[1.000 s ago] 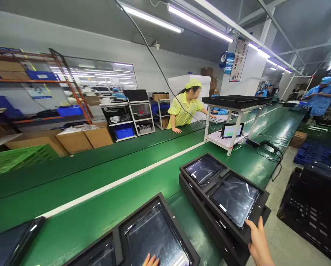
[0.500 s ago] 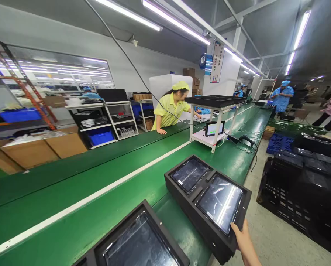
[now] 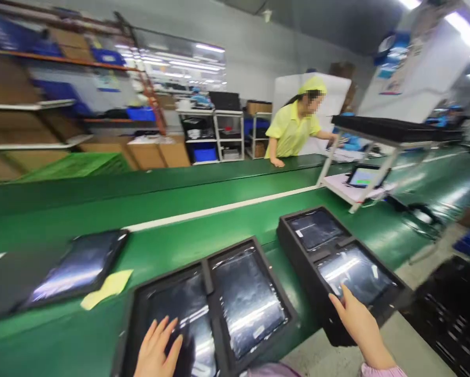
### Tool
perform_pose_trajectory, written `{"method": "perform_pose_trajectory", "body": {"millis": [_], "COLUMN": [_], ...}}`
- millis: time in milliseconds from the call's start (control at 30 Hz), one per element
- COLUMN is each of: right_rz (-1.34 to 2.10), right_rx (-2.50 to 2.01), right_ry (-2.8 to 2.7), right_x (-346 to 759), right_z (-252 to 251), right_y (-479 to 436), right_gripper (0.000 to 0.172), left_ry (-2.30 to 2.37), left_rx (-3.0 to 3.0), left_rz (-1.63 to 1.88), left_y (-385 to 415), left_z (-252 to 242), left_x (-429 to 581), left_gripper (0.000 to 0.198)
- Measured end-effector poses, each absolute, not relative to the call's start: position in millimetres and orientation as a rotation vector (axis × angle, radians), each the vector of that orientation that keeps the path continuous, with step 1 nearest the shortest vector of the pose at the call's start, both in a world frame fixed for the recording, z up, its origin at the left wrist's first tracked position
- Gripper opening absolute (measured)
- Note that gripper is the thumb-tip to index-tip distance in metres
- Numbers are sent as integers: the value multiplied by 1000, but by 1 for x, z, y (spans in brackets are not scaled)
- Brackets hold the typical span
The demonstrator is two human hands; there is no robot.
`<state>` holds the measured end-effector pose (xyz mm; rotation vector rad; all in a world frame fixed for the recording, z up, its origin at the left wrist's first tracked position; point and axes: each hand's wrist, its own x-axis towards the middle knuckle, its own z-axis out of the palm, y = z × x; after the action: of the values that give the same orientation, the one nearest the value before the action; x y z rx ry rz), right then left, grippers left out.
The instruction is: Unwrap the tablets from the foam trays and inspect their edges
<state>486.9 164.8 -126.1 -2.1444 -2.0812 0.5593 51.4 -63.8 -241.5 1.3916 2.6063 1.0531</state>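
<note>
My left hand [image 3: 156, 349] lies flat with fingers spread on the near screen of a black tray [image 3: 209, 272] that holds two wrapped tablet screens. My right hand [image 3: 356, 323] rests with fingers stretched on the near screen of a second stack of black trays [image 3: 302, 247] to the right, at the belt's edge. A loose tablet [image 3: 79, 264] lies on the green conveyor belt [image 3: 179, 209] to the left, with a yellow cloth [image 3: 109, 287] beside it.
A person in a yellow shirt and cap [image 3: 295, 131] leans on the far side of the belt. A white stand [image 3: 360, 183] with black trays on top and a lit tablet straddles the belt. Shelves and cardboard boxes [image 3: 156, 152] line the back wall. Black crates [image 3: 455, 309] sit on the floor at right.
The view has swung left and down. My left hand has come back into view on the near tray. My right hand has moved from the tray's corner onto its near screen.
</note>
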Motion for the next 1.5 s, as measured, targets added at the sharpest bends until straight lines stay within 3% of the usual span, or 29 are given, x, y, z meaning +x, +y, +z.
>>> {"method": "perform_pose_trajectory", "body": {"millis": [233, 367, 533, 733, 933, 1167, 1300, 1400, 1500], "right_rz": [775, 616, 458, 458, 425, 418, 387, 759, 1540], "right_rx": [-1143, -699, -763, -920, -971, -929, -754, -285, 352], "right_ry": [-2608, -2710, -2799, -2797, -2781, -2762, -2828, -3098, -2953], "right_x": [327, 223, 130, 109, 110, 102, 115, 150, 193], "right_z": [-138, -134, -159, -189, -185, -186, -166, -139, -115], "right_y": [154, 144, 149, 151, 146, 150, 130, 93, 62], "right_gripper": [43, 27, 23, 19, 25, 9, 14, 17, 9], "left_ry": [2809, 2661, 2569, 2500, 2487, 2490, 2597, 2700, 2593], "left_rx": [994, 947, 831, 693, 691, 747, 711, 706, 1133], "left_rz": [884, 925, 979, 1024, 970, 956, 787, 779, 990], "left_y": [-134, -157, -156, -121, -99, -103, -100, -102, -113], "left_z": [-245, -246, -236, -229, -227, -226, -220, -215, -214], "left_x": [61, 65, 60, 39, 22, 20, 22, 25, 26], "left_gripper": [59, 59, 63, 75, 83, 82, 84, 82, 38]}}
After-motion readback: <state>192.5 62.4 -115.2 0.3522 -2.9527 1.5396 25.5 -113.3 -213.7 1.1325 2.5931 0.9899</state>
